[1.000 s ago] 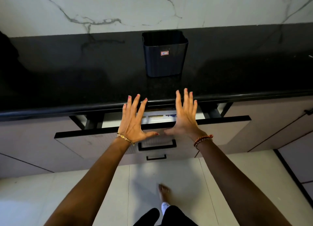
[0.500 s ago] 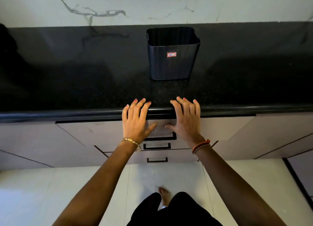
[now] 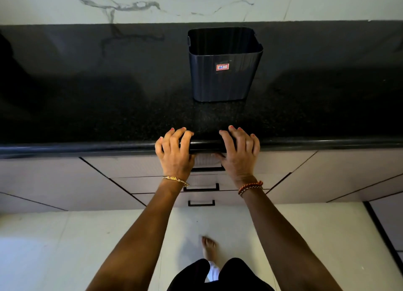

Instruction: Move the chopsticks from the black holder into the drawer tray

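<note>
A person's left hand [image 3: 174, 153] and right hand [image 3: 239, 153], fingers loosely curled and holding nothing, rest over the rounded edge of a speckled black stone counter [image 3: 87, 107], above the shut pale top drawer [image 3: 139, 166]. The ribbed black plastic holder [image 3: 224, 72] stands upright straight beyond them, slightly nearer the right hand. No chopsticks are visible; its interior looks empty.

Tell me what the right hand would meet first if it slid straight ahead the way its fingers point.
Probably nothing soon: the right hand points over bare black countertop toward the marble wall, passing just right of the black holder. Depth is unclear, so it might graze the holder's corner.
</note>
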